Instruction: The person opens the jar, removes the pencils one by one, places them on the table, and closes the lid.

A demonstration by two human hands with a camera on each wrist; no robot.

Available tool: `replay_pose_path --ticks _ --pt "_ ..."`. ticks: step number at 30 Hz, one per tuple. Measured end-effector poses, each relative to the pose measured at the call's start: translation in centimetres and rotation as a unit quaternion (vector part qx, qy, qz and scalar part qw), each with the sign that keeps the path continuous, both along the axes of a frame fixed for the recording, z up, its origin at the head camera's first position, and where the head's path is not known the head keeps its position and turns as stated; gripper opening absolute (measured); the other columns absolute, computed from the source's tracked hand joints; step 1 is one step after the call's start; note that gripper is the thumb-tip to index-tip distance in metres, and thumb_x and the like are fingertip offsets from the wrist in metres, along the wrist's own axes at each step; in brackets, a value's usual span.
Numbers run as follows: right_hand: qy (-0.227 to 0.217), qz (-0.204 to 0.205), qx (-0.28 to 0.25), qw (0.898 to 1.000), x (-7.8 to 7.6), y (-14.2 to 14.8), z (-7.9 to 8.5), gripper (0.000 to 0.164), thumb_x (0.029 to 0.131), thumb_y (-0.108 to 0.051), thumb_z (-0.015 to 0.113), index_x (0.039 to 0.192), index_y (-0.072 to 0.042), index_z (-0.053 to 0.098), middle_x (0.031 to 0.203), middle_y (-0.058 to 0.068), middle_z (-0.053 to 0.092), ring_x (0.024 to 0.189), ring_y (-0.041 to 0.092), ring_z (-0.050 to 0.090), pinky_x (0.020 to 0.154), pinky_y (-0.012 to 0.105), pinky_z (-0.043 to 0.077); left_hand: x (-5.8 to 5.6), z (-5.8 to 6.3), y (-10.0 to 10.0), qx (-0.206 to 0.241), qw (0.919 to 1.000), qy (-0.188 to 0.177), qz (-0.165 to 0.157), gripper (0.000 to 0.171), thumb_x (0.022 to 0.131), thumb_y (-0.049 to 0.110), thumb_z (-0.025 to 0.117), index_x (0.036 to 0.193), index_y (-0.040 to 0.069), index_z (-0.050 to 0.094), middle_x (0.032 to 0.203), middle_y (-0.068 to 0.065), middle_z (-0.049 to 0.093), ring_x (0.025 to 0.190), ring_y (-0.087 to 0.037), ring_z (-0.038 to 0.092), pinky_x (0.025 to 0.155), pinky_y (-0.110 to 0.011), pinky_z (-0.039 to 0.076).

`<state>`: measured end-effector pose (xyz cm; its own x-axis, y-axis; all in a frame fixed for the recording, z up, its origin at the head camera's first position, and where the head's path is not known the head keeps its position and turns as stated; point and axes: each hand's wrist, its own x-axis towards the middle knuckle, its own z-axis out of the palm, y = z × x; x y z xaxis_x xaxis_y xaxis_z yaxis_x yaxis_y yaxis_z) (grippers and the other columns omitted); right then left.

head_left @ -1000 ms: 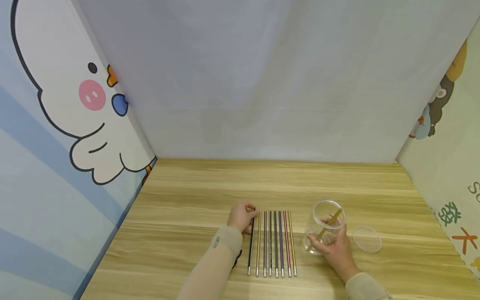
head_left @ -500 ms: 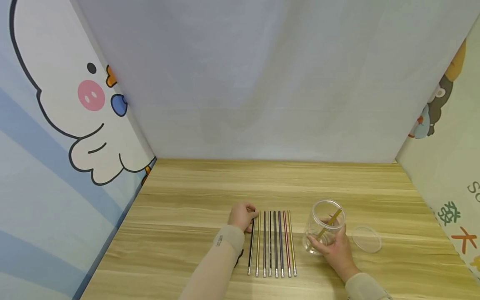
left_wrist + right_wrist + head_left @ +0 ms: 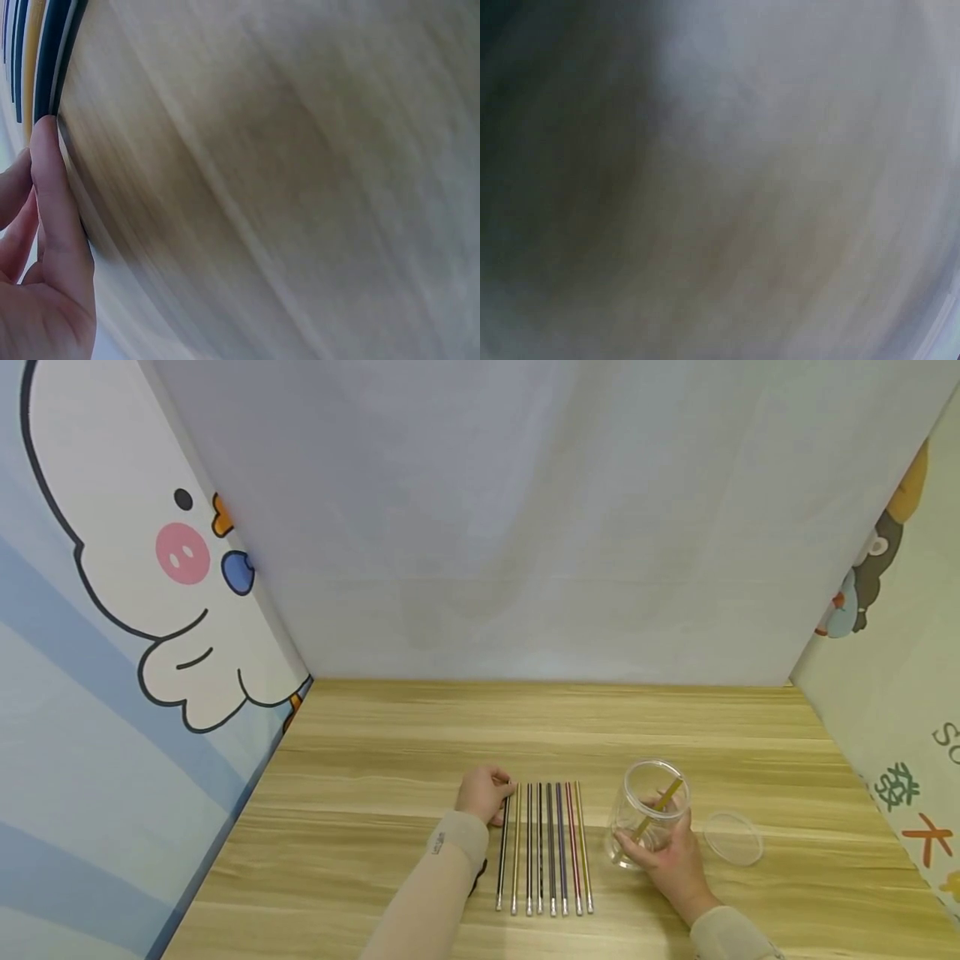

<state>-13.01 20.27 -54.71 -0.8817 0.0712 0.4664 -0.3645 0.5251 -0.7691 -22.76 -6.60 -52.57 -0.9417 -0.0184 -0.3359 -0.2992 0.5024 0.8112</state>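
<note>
Thumb and fingertips of my left hand (image 3: pixel 483 795) pinch the far end of a black pencil (image 3: pixel 503 856), leftmost in a row lying side by side on the table. In the left wrist view the index fingertip lies against this black pencil (image 3: pixel 51 67). Right beside it lies a yellow pencil (image 3: pixel 516 856), and several darker ones, a red one and another yellow one follow. My right hand (image 3: pixel 675 862) grips a clear jar (image 3: pixel 624 814) standing upright without its lid. Inside leans a single gold pencil (image 3: pixel 665 796). The right wrist view is only blur.
A clear round lid (image 3: pixel 733 839) lies flat to the right of the jar. The wood-grain table (image 3: pixel 390 727) meets a pale curtain (image 3: pixel 540 568) at the back. Cartoon-printed walls stand at both sides.
The black pencil's near end has shifted very slightly right, toward the yellow one. My left forearm has moved a touch to the right; my right hand and the jar stay put.
</note>
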Motion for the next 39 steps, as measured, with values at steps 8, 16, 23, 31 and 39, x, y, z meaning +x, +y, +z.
replay_pose_path --ticks 8,16,23,31,39 --pt "-0.010 0.003 -0.006 1.000 0.1 -0.1 0.1 0.090 0.066 0.005 0.085 0.137 0.006 0.030 0.124 -0.025 0.045 0.113 -0.021 0.041 0.099 0.000 0.031 0.1 0.0 0.0 0.003 1.0000 0.002 0.003 0.021 0.092 0.017 0.070 0.110 0.006 0.068 0.097 -0.009 0.069 0.062 -0.015 0.057 0.043 -0.025 0.054" --pt "-0.034 0.003 -0.012 0.999 0.3 -0.2 0.2 0.091 0.068 0.004 0.084 0.139 0.006 0.028 0.124 0.009 0.056 0.111 -0.023 0.039 0.101 0.014 0.044 0.4 0.3 -0.2 -0.001 1.0000 0.002 0.008 0.022 0.092 0.018 0.070 0.110 0.005 0.067 0.097 -0.008 0.068 0.059 -0.014 0.056 0.044 -0.026 0.055" --pt "-0.059 0.003 -0.010 0.998 0.3 -0.2 0.3 0.090 0.072 0.003 0.083 0.140 0.008 0.025 0.128 0.029 0.054 0.111 0.052 0.056 0.094 0.064 0.047 0.1 1.2 -0.7 -0.089 0.9953 0.033 0.020 0.023 0.095 0.030 0.066 0.110 0.012 0.070 0.099 -0.003 0.071 0.073 -0.015 0.062 0.066 -0.033 0.055" --pt "-0.062 0.001 -0.003 0.998 0.1 -0.1 0.3 0.091 0.072 0.001 0.083 0.141 0.008 0.025 0.128 0.028 0.054 0.111 0.047 0.058 0.094 0.066 0.047 -0.3 2.8 0.1 -0.056 0.9961 0.054 0.042 0.024 0.096 0.035 0.063 0.111 0.017 0.070 0.103 -0.001 0.069 0.084 -0.016 0.062 0.071 -0.033 0.054" --pt "-0.075 -0.006 -0.008 0.997 0.5 -0.3 0.8 0.088 0.074 -0.002 0.084 0.141 0.007 0.026 0.128 0.026 0.055 0.110 0.008 0.058 0.096 0.060 0.050 -0.3 4.3 1.4 -0.027 0.9926 0.106 0.052 0.021 0.095 0.029 0.068 0.107 0.013 0.072 0.098 -0.003 0.070 0.080 -0.015 0.061 0.066 -0.028 0.051"
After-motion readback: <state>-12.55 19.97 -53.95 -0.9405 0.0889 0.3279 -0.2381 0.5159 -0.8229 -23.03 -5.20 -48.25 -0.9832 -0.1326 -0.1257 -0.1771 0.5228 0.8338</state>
